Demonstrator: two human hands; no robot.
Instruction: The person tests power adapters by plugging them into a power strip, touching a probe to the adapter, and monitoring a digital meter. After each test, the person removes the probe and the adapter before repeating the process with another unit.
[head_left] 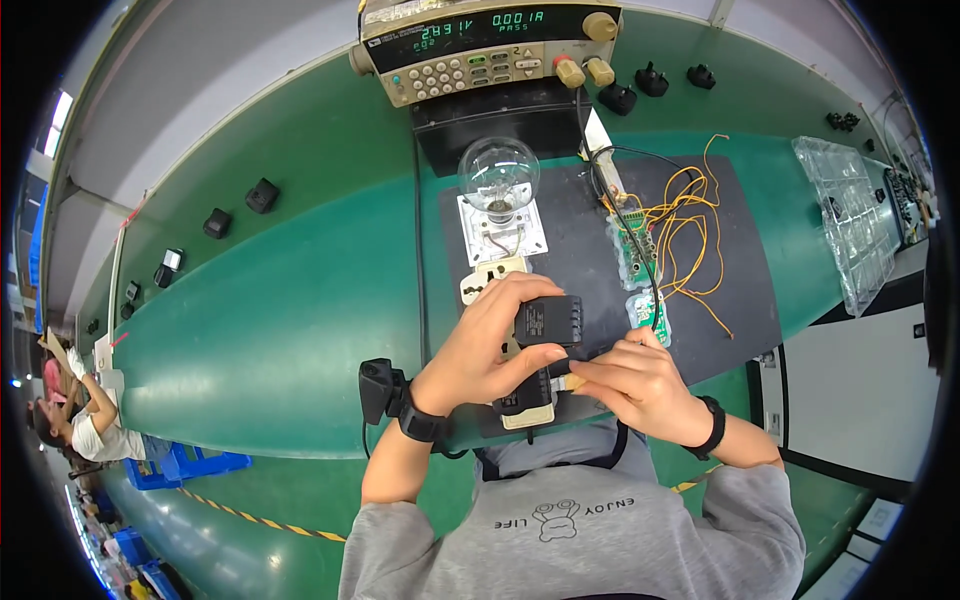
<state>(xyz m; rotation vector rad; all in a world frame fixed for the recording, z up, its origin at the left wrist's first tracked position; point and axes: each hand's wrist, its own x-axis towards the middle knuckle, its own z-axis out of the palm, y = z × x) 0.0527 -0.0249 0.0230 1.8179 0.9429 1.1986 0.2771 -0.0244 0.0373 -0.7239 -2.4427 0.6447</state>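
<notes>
My left hand [485, 350] is closed round a black power adapter [548, 321], thumb below it and fingers over its top. A second black adapter [525, 398] sits just under that hand on a cream power strip [528, 417]. The fingers of my right hand [645, 382] pinch a small pale and yellowish cable connector [570, 382] at the right side of the lower adapter. Whether the connector is inside a port cannot be made out. Beyond my left hand, the strip's upper sockets [478, 286] show; its middle is hidden by the hand and adapter.
A clear bulb [499, 178] stands on a white socket plate [520, 235]. Behind it is an electronic load instrument [490, 55]. Green circuit boards [637, 250] and loose yellow wires [715, 250] lie on the dark mat [745, 320]. A clear plastic tray [848, 220] is far right; another person [105, 430] is far left.
</notes>
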